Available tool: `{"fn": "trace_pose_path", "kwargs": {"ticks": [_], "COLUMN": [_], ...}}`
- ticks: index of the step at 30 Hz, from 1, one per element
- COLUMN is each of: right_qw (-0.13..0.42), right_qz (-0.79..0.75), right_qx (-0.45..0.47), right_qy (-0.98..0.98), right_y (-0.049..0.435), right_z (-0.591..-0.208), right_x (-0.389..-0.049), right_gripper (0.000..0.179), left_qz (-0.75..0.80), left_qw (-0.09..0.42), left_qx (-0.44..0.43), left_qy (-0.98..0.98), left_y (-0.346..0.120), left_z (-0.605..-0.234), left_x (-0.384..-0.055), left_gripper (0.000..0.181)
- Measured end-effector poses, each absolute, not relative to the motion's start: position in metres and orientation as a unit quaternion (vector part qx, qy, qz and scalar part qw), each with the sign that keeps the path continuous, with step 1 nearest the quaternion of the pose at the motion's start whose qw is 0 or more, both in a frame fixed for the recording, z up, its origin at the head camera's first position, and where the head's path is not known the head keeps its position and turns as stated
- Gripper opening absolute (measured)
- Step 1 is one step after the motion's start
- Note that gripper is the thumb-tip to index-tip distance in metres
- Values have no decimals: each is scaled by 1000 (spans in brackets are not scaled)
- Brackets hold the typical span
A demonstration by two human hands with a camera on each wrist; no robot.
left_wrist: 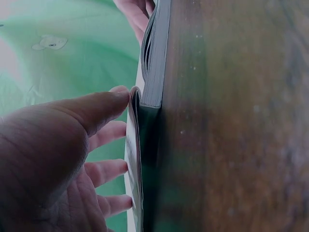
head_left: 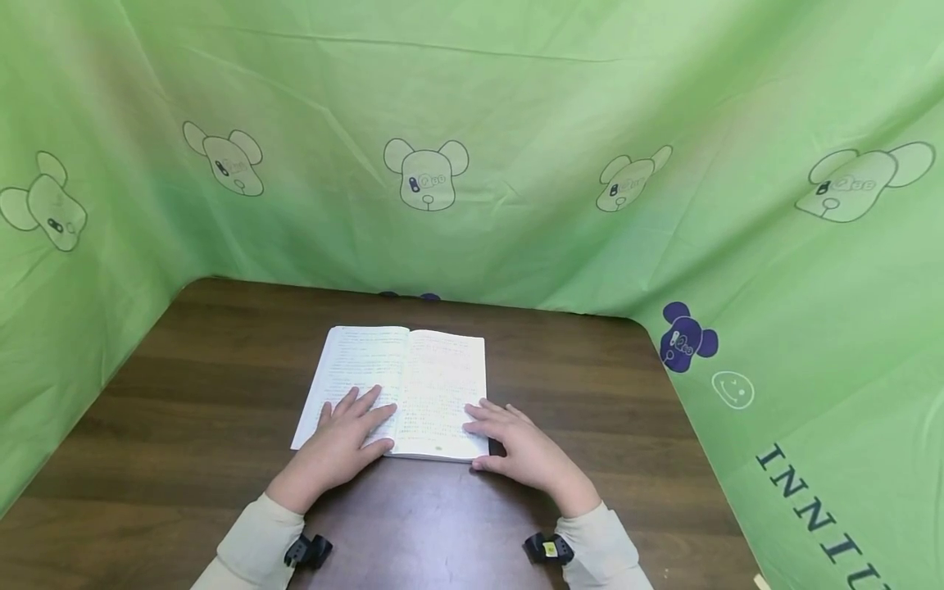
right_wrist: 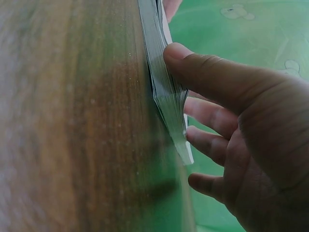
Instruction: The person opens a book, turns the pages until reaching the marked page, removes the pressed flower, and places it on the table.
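An open book (head_left: 444, 373) with printed pages lies flat on the brown table. My left hand (head_left: 338, 447) rests on the lower left page with its fingers spread. In the left wrist view its fingertips and thumb touch the thin left side of the book (left_wrist: 155, 67), which sits slightly raised off the table. At the lower right corner is my right hand (head_left: 529, 451), its fingers on the right page's edge and its thumb by the bottom edge. The right wrist view shows the thumb against the thick page block (right_wrist: 164, 82), with relaxed fingers beyond.
The dark wood table (head_left: 221, 369) spreads around the book on all sides. A green cloth (head_left: 516, 98) with mouse-like drawings hangs along the back and both sides. Black wrist devices sit on both wrists, by the light sleeves (head_left: 254, 541).
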State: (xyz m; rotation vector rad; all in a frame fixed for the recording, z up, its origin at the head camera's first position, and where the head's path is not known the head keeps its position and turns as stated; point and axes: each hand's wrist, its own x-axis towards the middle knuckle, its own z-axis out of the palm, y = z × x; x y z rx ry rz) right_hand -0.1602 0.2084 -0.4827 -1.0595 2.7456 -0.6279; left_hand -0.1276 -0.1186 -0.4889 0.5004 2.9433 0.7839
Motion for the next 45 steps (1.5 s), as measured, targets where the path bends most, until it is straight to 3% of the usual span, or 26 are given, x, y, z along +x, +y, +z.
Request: {"fn": "trace_pose_path", "kwargs": {"ticks": [8,18,23,30,45], "right_qw": [60,23,15,-15,-117], "right_qz": [-205,-209,-209,-210,-190], "right_qx": [-361,-407,-412,-392,-369], "right_qy": [908,889,887,895,902], "right_y": [209,212,211,208,202], "right_z": [-483,-479,-478,-476,-477], "right_x": [-161,-163,-164,-163,-162], "right_gripper": [47,7,5,9,13], "left_qz": [255,256,257,269,258], "left_qw": [27,3,-10,1,-12], "left_qx": [148,188,226,204,163], "left_qy": [955,948,940,941,952], "left_y": [-117,-111,-108,-101,-91], "left_z": [-488,-490,-489,-488,-492], "left_x": [-128,-129,-127,-124,-121], "left_gripper": [53,38,30,20,25]}}
